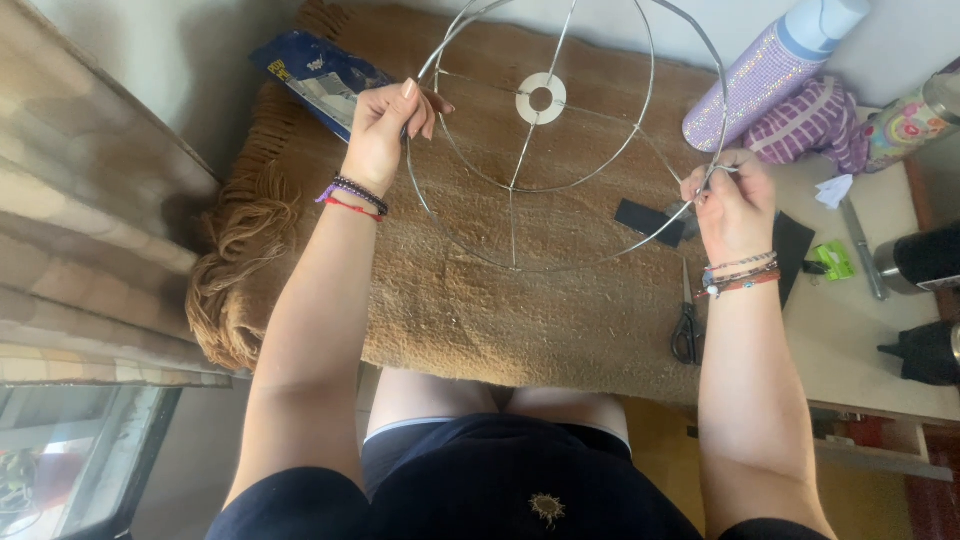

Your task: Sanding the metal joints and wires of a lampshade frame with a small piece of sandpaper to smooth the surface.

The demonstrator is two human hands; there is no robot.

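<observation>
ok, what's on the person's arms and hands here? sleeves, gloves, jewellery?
No gloves, and the forearms are uncovered. The left hand has a purple cord, a dark beaded bracelet and a thin red string at the wrist. The right hand has several stacked thin bracelets, beaded and reddish. Dark sleeve edges show near the upper arms.
</observation>
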